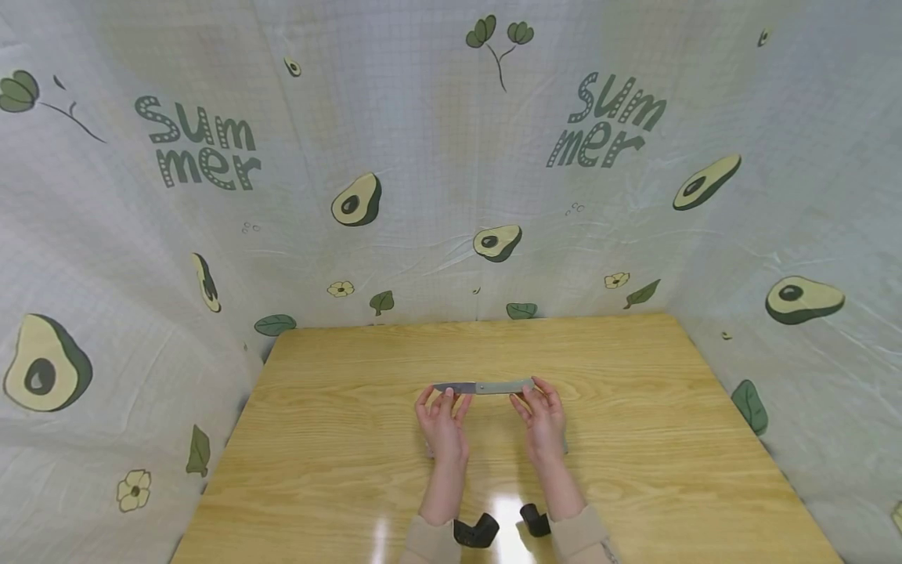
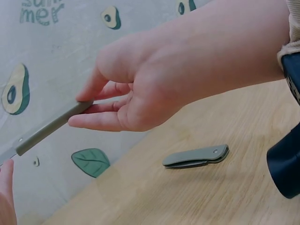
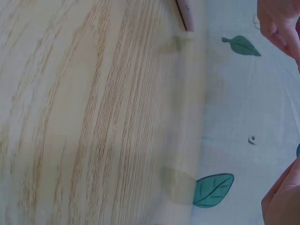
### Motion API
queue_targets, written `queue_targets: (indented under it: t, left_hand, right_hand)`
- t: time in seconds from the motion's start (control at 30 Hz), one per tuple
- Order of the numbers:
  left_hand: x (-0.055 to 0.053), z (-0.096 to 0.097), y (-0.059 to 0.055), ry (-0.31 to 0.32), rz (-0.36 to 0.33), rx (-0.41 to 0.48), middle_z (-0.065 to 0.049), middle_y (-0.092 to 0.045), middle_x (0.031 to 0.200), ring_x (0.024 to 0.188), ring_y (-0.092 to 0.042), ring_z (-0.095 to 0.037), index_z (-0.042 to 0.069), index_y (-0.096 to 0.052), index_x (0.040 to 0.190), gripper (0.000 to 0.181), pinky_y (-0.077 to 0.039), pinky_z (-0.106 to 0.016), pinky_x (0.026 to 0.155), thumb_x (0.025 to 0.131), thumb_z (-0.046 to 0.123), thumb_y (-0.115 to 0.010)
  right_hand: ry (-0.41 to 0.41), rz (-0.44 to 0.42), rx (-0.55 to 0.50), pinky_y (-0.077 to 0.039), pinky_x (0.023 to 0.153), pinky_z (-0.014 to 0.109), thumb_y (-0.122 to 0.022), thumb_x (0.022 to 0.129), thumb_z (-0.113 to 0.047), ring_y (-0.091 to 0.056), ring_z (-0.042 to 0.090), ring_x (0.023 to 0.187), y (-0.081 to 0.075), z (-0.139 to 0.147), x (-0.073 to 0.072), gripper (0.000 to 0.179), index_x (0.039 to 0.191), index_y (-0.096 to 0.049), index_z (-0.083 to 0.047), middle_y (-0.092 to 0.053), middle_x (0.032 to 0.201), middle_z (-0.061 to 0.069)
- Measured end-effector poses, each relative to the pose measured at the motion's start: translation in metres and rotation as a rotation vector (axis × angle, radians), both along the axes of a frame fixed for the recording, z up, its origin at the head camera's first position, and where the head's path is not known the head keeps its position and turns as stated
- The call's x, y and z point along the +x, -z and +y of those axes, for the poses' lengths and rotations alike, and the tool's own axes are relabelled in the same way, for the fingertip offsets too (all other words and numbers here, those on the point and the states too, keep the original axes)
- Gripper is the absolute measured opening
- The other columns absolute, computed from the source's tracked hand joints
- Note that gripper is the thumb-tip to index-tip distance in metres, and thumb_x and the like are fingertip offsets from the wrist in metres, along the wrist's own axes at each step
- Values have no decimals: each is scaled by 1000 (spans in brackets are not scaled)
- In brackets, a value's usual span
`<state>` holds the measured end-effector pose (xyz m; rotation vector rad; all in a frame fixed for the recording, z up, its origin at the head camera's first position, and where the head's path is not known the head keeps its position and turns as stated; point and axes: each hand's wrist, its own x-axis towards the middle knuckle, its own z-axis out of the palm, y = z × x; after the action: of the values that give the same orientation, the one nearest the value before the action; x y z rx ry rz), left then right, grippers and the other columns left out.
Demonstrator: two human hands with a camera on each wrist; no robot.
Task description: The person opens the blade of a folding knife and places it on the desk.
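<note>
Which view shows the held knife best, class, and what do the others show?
The head view: it shows the held knife nearly whole, blade and handle. The left wrist view shows the handle closer, but its edge cuts off most of the blade. In the right wrist view, I cannot make out this knife.

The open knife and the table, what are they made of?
Blade: probably metal, dull grey, going by its thin, flat shape. Handle: perhaps plastic or painted metal, smooth and satiny, evenly grey-green. Table: seems wood or wood-look laminate, glossy, with grain lines and bright reflections.
</note>
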<state>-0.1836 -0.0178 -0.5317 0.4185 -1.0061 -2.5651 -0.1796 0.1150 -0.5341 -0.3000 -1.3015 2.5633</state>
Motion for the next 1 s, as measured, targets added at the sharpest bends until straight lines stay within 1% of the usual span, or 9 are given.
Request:
queue_targets:
  t: [0.13, 0.27, 0.37, 0.47, 0.6, 0.73, 0.87, 1.0]
  left_hand:
    - [-1, -2, 3, -4, -21, -13, -8, -50, 99, 93, -61, -20, 1, -34, 128, 37, -57, -38, 91, 98, 0, -54]
    - [-3, -3, 8, -6, -41, -4, -8, -52, 99, 91, -62, -19, -3, -32, 132, 41, -57, -38, 91, 97, 0, -54]
    - [-5, -5, 13, -3, -51, 0, -9, -54, 99, 89, -63, -18, -5, -32, 132, 42, -57, -37, 91, 97, 0, -55]
    - [-7, -6, 18, 0, -77, -20, -9, -56, 99, 88, -65, -17, -5, -36, 131, 40, -57, -36, 91, 97, 0, -56]
    - [-9, -8, 26, 2, -121, -57, -9, -56, 96, 85, -65, -17, -7, -38, 130, 39, -58, -34, 90, 96, -1, -56]
    - [-12, -8, 35, 5, -142, -85, -10, -57, 95, 83, -66, -17, -8, -40, 129, 38, -58, -35, 88, 95, -3, -56]
    - [-14, -10, 42, 21, -167, -130, -13, -58, 96, 83, -67, -18, -10, -42, 127, 36, -59, -36, 86, 94, -4, -57]
    - [-16, -12, 46, 70, -185, -191, -16, -57, 102, 86, -68, -19, -11, -42, 129, 39, -59, -37, 86, 94, -3, -57]
  right_hand:
    - [12, -33, 51, -58, 87, 27, -57, 97, 0, -65, 12, 91, 2, 3, -4, 20, 117, -55, -1, -58, 100, 4]
    - [55, -56, 48, -58, 84, 25, -61, 93, 4, -65, 10, 85, 3, 3, -9, 27, 118, -51, 8, -54, 98, 6]
    - [75, -78, 49, -59, 82, 23, -64, 90, 7, -64, 9, 82, 5, 4, -12, 29, 115, -51, 10, -53, 95, 7]
    - [65, -116, 82, -58, 81, 21, -65, 89, 7, -62, 8, 81, 9, 5, -15, 29, 114, -51, 13, -54, 95, 7]
    - [58, -166, 111, -58, 79, 20, -64, 89, 10, -64, 7, 80, 16, 8, -17, 32, 116, -50, 18, -57, 91, 5]
    - [53, -202, 144, -58, 78, 19, -60, 90, 11, -66, 8, 80, 22, 11, -20, 31, 118, -49, 21, -59, 88, 4]
    - [23, -260, 195, -58, 76, 17, -56, 92, 10, -67, 8, 79, 25, 15, -21, 31, 120, -49, 22, -61, 93, 9]
    - [-26, -305, 236, -59, 79, 21, -55, 93, 9, -66, 9, 79, 28, 21, -22, 34, 123, -48, 23, -64, 97, 15]
